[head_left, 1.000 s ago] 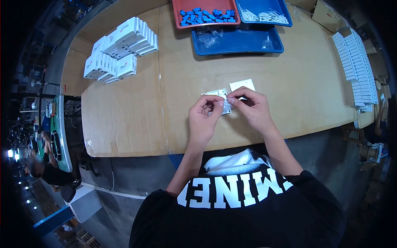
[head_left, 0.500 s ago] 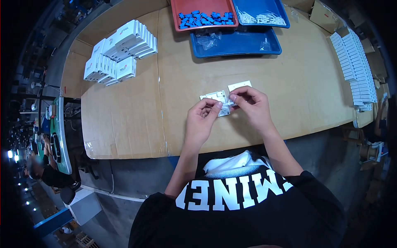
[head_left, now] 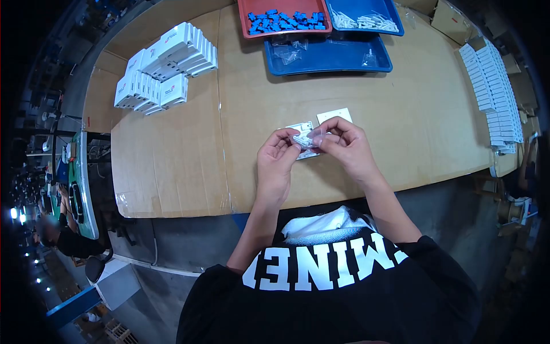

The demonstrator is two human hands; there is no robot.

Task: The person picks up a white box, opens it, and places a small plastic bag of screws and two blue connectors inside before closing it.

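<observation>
1. Left hand [head_left: 277, 160] and right hand [head_left: 345, 147] both pinch a small clear bag [head_left: 303, 139] between fingertips, grip narrow.
2. The bag hangs just above a white plate [head_left: 303, 131] on the table [head_left: 401, 126].
3. Blue tray [head_left: 329, 54] lies far.

Bright overhead light, fisheye warp (dark corners), soft shadows

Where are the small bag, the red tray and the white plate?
small bag [head_left: 303, 139], head view, clear middle between both hands.
red tray [head_left: 243, 14], head view, left wall.
white plate [head_left: 334, 115], head view, bare top face.
</observation>
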